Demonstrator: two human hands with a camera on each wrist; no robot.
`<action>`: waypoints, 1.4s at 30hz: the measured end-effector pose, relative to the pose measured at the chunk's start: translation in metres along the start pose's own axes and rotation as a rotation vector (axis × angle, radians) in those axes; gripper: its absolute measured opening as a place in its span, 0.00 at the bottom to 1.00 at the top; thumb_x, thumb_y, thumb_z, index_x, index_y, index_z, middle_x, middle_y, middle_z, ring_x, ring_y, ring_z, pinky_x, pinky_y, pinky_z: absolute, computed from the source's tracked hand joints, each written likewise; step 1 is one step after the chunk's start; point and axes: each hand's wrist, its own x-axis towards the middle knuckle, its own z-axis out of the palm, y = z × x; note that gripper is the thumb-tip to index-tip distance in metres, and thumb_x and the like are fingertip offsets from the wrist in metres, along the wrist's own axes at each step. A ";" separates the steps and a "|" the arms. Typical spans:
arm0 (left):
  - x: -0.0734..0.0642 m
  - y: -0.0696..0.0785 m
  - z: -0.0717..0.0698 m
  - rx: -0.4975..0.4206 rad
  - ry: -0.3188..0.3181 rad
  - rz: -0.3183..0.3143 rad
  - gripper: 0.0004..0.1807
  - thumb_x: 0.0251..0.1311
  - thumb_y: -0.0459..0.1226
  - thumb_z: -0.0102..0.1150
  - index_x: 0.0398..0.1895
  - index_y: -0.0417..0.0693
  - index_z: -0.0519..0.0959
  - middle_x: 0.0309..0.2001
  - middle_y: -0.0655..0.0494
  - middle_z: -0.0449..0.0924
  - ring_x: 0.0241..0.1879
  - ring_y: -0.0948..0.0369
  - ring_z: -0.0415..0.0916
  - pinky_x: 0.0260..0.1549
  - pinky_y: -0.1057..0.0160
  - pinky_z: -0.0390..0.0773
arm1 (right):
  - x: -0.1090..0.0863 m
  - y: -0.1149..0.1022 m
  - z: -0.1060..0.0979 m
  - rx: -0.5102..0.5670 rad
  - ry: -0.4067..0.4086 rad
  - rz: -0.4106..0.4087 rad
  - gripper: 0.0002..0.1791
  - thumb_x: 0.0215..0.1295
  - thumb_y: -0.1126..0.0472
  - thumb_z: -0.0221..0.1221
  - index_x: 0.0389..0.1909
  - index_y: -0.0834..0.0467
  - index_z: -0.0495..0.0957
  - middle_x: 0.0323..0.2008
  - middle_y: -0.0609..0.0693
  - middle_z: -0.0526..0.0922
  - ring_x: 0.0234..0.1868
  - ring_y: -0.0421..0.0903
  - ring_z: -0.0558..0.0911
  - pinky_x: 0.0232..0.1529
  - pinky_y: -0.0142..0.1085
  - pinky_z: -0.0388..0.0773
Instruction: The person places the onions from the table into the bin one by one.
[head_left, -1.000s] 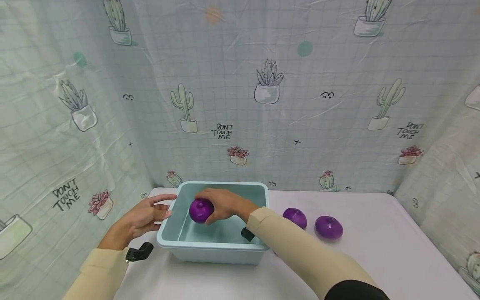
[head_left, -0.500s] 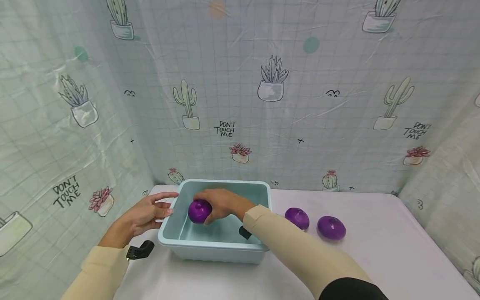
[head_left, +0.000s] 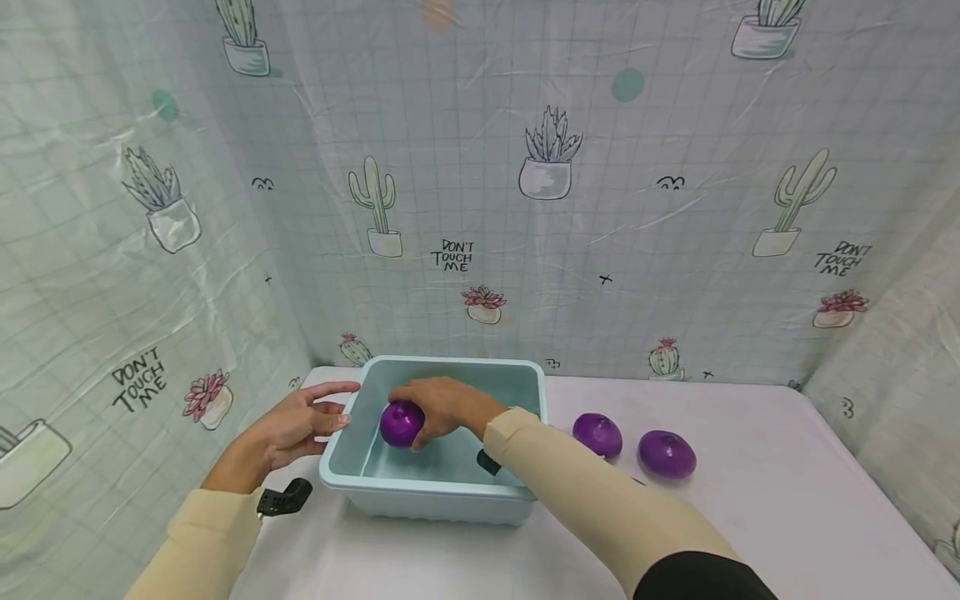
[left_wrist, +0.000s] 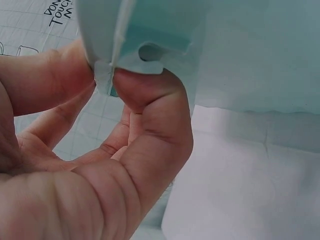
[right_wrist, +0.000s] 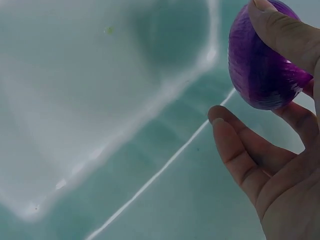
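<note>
A purple onion point(head_left: 401, 423) is inside the pale blue-green plastic basin point(head_left: 427, 486), near its left wall. My right hand point(head_left: 450, 407) grips it from the right side. In the right wrist view the thumb and a finger hold the onion point(right_wrist: 260, 62), while other fingers are spread below it. At the basin's left end, my left hand point(head_left: 300, 429) holds the rim. Its thumb and a curled finger pinch the basin's edge point(left_wrist: 102, 75) in the left wrist view. Whether the onion touches the basin's floor I cannot tell.
Two more purple onions, one nearer point(head_left: 597, 435) and one farther right point(head_left: 667, 454), lie on the white table point(head_left: 780, 517) right of the basin. A sliver of something dark shows beside the right sleeve point(head_left: 600, 500). A cactus-print curtain point(head_left: 480, 167) hangs behind.
The head view has shifted slightly. Both hands, the basin and the held onion keep nearly the same places relative to each other.
</note>
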 end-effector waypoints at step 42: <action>-0.002 0.001 -0.004 -0.014 -0.057 -0.003 0.43 0.68 0.34 0.66 0.82 0.47 0.57 0.50 0.54 0.81 0.47 0.57 0.84 0.49 0.49 0.88 | -0.314 0.090 -0.001 0.215 0.218 0.196 0.47 0.52 0.37 0.75 0.73 0.45 0.71 0.67 0.42 0.79 0.59 0.47 0.83 0.57 0.46 0.83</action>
